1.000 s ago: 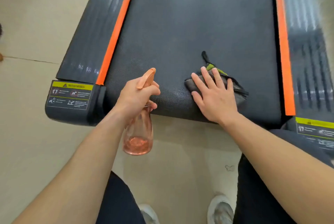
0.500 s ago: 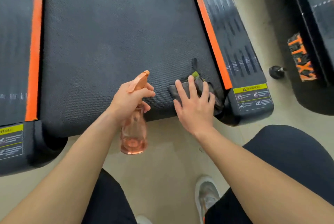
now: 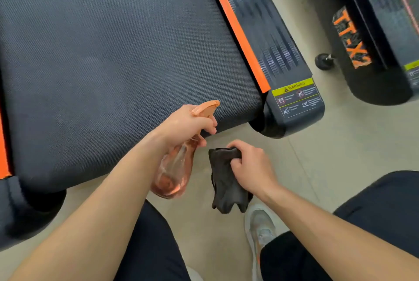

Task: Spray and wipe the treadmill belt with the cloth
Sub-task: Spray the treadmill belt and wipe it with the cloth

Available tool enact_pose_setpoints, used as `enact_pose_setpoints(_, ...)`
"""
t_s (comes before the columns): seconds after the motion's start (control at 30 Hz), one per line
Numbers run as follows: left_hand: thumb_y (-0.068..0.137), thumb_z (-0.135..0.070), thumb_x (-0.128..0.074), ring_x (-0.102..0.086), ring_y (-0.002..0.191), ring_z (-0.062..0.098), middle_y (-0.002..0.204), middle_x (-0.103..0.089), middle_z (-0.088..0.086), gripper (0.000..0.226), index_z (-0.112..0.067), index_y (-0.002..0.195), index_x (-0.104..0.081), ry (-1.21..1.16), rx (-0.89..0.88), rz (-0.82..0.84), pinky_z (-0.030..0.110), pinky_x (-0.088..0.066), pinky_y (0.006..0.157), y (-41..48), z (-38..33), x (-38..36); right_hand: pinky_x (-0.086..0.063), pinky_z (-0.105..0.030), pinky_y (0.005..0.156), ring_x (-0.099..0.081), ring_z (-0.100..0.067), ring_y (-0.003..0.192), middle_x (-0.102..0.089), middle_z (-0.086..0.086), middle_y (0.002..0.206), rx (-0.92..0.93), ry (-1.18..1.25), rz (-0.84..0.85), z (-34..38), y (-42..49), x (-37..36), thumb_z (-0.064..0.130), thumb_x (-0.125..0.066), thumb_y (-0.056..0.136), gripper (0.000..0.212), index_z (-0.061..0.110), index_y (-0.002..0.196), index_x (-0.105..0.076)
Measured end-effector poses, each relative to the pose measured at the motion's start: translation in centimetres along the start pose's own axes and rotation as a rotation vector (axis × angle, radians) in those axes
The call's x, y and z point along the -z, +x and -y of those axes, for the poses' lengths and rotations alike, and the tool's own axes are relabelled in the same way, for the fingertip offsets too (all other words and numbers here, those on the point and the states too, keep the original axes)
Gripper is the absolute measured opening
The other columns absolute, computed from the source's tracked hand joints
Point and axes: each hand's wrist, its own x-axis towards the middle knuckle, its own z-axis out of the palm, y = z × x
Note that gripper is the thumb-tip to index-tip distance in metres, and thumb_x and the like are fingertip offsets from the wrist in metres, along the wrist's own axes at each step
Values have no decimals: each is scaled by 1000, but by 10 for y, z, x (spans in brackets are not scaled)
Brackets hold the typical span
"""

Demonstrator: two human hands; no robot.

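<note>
**Cloth off the belt**

Left hand (image 3: pixel 188 123) curled round the spray bottle (image 3: pixel 173 174) at the near edge of the treadmill belt (image 3: pixel 113 54). Right hand (image 3: pixel 250 167) clenched the cloth (image 3: pixel 223 183), which hung just off that edge. Likely between wipes; next needed spraying, then laying the cloth flat.

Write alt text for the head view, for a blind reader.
A left hand grips an orange spray bottle at the near end of a treadmill belt; the right hand holds a dark cloth above the floor.
</note>
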Motion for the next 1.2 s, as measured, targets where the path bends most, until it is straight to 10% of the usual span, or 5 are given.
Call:
enact_pose_setpoints(0.6,78,-10,-71,-66,48,20,63,-59,-4,11,-1,77,-65,226,95,-14,29,-54,60,-22,32,-19,-40,-34,67,-63,-36,98,-70,-5,99,49,-230,255,4,-28,-11,14,-49,81,27,28,100,-62)
enact_pose_setpoints(0.8,82,-5,-66,-63,44,18,66,-60,1,11,-10,73,-62,107,82,-140,22,-47,44,-43,28,-19,-52,-38,73,-63,-28,94,-71,3,98,-109,23,134,9,-38,-2,13,-51,82,28,34,96,-62)
enact_pose_setpoints(1.2,80,-17,-72,-70,51,20,78,-65,2,17,-4,90,-69,32,158,-194,36,-50,62,-47,48,-44,-55,-34,75,-65,-20,86,-72,10,87,-163,357,20,-21,-14,-37,6,-51,81,32,31,93,-67)
